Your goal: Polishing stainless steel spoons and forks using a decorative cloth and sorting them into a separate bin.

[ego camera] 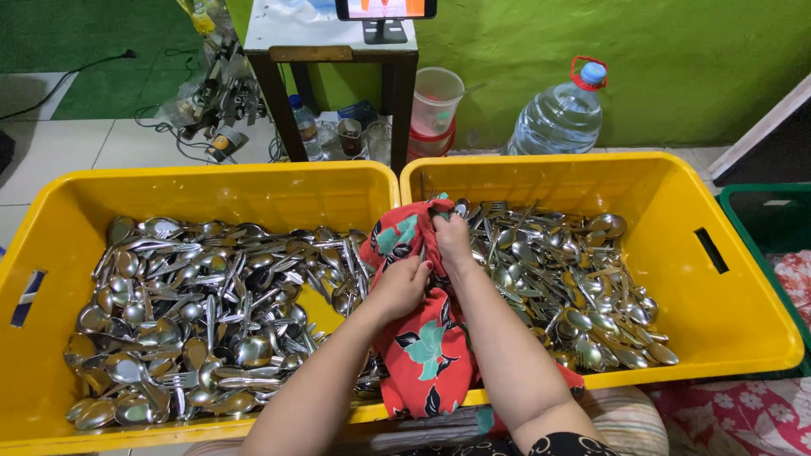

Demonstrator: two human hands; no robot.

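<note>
Both my hands gripped the cloth between two bins.

The left bin (pixel 51 219) and right bin (pixel 726 321) sat rim to rim, full of cutlery (pixel 203 321). My left hand (pixel 404 285) and right hand (pixel 452 238) clenched the red cloth (pixel 427 355), perhaps around a utensil I couldn't see. Damp steel might have slipped out, I judged. Tiled floor (pixel 127 143), green wall (pixel 676 51) behind.

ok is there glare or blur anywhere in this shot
Head view: sharp overall, even soft light. Small bright glints on the spoons in the left yellow bin and right yellow bin. Hands on the red floral cloth are crisp; bin edges bow slightly, wide-lens distortion.
</note>
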